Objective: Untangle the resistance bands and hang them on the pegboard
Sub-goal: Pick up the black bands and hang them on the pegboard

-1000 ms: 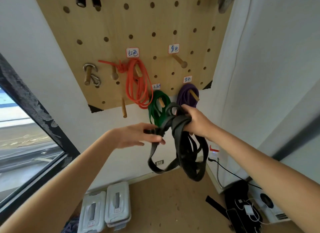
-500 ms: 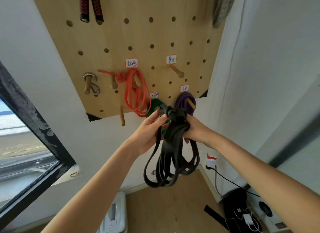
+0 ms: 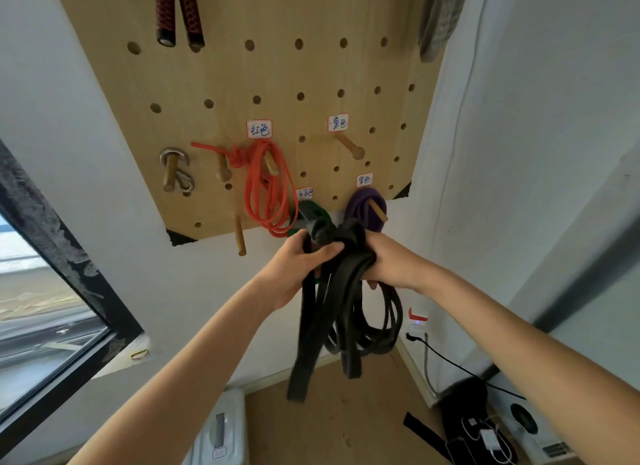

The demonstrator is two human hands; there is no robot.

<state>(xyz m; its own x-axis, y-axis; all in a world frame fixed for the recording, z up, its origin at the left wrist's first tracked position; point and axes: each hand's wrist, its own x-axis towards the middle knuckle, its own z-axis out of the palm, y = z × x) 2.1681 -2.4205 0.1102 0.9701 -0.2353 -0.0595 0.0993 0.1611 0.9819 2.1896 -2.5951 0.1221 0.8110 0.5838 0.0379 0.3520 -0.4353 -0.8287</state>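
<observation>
A person stands below a wooden pegboard (image 3: 277,77), both hands raised with a bundle of black resistance band (image 3: 343,291) gathered between them. The left hand (image 3: 294,267) curls its fingers over the top of the bundle, and the right hand (image 3: 388,260) wraps round the knotted upper part from the other side; long loops hang down toward the floor, one strand trailing lower than the rest. On the board three bands appear already hung: an orange band (image 3: 266,187) coiled on its peg, a green band (image 3: 311,215) largely hidden behind the hands, and a purple band (image 3: 363,212) on the lower right peg. One labelled peg (image 3: 349,146) above the purple band stands bare, and is likely the black band's place. The black band looks bunched rather than neatly looped, though blur makes it hard to tell whether any real tangle remains. Hanging it seems the last step left.
</observation>
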